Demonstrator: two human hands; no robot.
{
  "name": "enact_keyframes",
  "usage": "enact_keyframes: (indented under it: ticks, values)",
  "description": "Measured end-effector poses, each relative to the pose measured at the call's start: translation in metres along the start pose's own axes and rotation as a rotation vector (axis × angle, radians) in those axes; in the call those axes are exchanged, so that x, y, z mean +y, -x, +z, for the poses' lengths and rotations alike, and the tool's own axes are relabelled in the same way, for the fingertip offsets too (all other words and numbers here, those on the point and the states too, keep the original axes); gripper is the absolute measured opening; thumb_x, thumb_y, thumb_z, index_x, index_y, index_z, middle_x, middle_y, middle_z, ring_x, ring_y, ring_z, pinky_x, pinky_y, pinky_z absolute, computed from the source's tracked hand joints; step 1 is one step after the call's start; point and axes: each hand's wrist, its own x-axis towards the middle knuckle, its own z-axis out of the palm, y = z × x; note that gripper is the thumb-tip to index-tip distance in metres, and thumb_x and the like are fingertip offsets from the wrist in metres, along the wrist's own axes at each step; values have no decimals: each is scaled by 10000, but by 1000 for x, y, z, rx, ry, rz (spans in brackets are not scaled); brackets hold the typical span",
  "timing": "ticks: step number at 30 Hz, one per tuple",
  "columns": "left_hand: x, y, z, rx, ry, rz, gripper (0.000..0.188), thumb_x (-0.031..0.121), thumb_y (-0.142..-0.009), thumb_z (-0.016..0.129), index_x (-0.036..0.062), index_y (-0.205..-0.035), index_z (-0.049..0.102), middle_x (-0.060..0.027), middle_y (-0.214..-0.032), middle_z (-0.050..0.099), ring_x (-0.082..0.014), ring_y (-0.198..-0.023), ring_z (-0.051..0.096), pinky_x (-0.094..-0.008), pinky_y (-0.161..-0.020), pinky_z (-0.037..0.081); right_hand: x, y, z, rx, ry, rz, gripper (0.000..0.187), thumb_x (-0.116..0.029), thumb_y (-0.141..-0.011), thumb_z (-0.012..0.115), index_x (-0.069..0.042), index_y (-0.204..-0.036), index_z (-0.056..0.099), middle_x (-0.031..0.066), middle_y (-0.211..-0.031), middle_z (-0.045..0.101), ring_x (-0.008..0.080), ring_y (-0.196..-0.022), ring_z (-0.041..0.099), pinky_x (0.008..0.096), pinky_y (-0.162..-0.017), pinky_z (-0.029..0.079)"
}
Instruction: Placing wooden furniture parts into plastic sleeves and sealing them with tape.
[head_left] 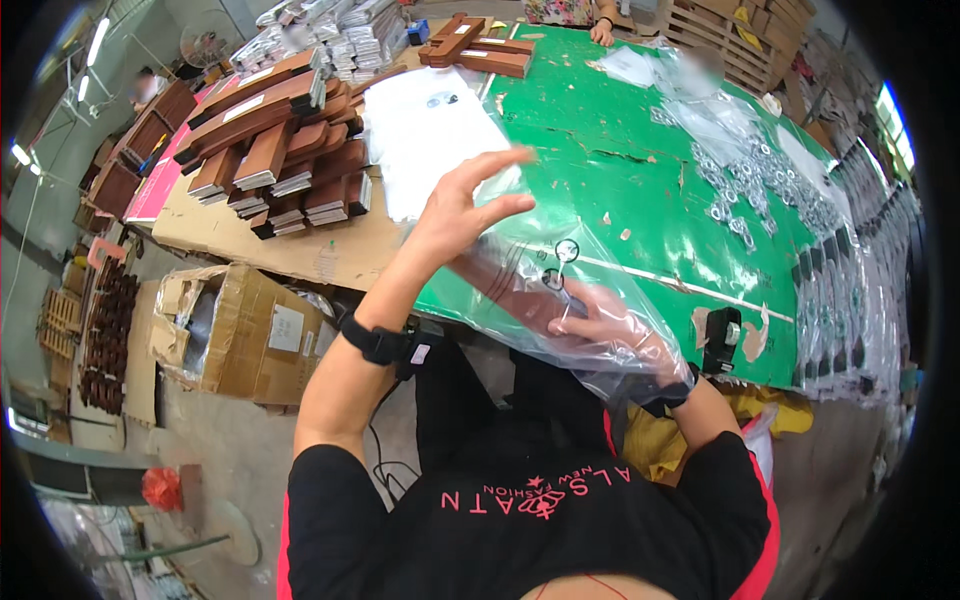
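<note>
My left hand (pixel 462 210) is raised above the table's near edge, its fingers stretched out and the thumb apart, holding nothing. Below and to the right of it lies a clear plastic bag (pixel 610 255) with dark printed marks. Inside the bag is my right hand (pixel 610 325), covered by the film up to the wrist. Through the plastic I see its fingers and thumb closed around the end of a brown wooden piece (pixel 505 290), which slants up to the left toward my left hand. Glare and folds of film blur the piece's outline.
White plastic bags (pixel 425 120) lie flat beyond my left hand. Stacked brown wooden pieces (pixel 265 150) stand at left on cardboard. Metal hardware (pixel 745 185) is scattered over the green tabletop (pixel 570 130). Wrapped pieces (pixel 850 310) line the right edge. Another person's hand (pixel 602 32) rests across the table.
</note>
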Motion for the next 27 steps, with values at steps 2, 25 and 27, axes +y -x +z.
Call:
enact_keyframes:
  ticks: [2, 25, 27]
  values:
    - [-12, 24, -1, 294, -84, 30, 607, 145, -921, 657, 29, -1468, 421, -131, -1528, 410, -217, -1392, 392, -358, -1153, 291, 3, 3, -4, 23, -257, 231, 662, -320, -843, 742, -3, -1370, 496, 244, -1232, 605, 350, -1134, 591, 414, -970, 447]
    - [-22, 71, 92, 302, 956, -639, 492, 176, -830, 780, 45, -1255, 569, -58, -1143, 657, -174, -1061, 625, -332, -952, 500, -4, -7, 9, 179, -383, 15, 754, -287, -852, 731, 40, -1444, 400, 212, -1337, 557, 258, -1251, 534, 366, -1055, 409]
    - [-19, 64, 81, 258, 1046, -630, 456, 176, -818, 781, 38, -1215, 602, -53, -1141, 658, -175, -1062, 619, -338, -944, 500, -22, -9, -3, 151, -315, -60, 774, -263, -861, 731, 24, -1477, 361, 179, -1374, 539, 236, -1282, 507, 353, -1084, 380]
